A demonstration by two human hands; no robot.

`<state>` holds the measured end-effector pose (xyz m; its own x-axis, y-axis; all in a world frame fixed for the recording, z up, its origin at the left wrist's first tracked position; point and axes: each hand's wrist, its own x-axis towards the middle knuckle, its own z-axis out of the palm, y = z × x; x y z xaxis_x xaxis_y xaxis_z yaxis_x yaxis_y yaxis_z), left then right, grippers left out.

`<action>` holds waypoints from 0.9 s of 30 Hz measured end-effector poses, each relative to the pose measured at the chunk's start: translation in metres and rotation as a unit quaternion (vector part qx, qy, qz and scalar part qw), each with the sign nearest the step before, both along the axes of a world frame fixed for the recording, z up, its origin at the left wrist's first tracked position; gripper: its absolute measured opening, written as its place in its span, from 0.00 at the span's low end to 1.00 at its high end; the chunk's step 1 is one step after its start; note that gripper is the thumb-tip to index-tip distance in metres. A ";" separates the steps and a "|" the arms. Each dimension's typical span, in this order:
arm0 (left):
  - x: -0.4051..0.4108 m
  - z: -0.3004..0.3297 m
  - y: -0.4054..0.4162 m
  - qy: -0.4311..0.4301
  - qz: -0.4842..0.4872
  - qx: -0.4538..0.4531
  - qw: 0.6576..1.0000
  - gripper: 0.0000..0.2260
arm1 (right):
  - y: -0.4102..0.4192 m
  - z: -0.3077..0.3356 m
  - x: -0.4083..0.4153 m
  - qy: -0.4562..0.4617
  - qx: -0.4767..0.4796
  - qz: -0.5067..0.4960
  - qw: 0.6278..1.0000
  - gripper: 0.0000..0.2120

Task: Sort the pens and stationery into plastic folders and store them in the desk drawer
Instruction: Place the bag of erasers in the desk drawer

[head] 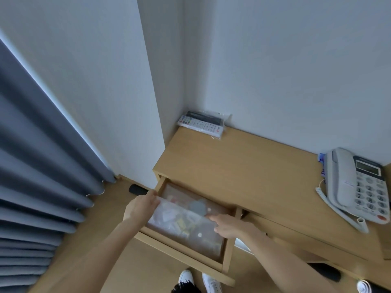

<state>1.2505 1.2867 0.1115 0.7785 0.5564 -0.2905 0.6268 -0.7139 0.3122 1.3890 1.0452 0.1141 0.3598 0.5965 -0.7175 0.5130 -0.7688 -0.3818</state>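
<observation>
Head view. The desk drawer (229,248) is pulled out towards me, and a translucent plastic folder (186,227) of small stationery lies inside it, long axis running left-far to right-near. A second folder (179,194) appears to lie beneath it, towards the far end. My left hand (140,208) pinches the folder's far-left corner, fingers curled over its edge at the drawer's left wall. My right hand (229,226) rests on the folder's right side, fingers nearly straight and pressing down, beside the right wall. Both hands are equally close; the folder lies directly under them. It nearly fills the drawer, so I judge little side room remains: lower it flat, then withdraw upwards. The desk top (243,166) overhangs the far end.
</observation>
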 end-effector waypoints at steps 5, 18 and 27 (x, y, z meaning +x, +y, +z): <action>-0.005 -0.006 -0.008 -0.121 -0.152 0.112 0.975 0.16 | 0.000 -0.005 -0.010 -0.045 -0.010 0.044 0.998 0.26; 0.007 -0.023 -0.038 -0.006 -0.321 0.019 0.947 0.19 | -0.008 -0.024 -0.031 -0.257 0.107 0.081 0.957 0.31; 0.019 -0.035 -0.037 0.032 -0.319 0.014 0.947 0.18 | -0.007 -0.032 -0.042 -0.153 0.123 0.076 0.978 0.30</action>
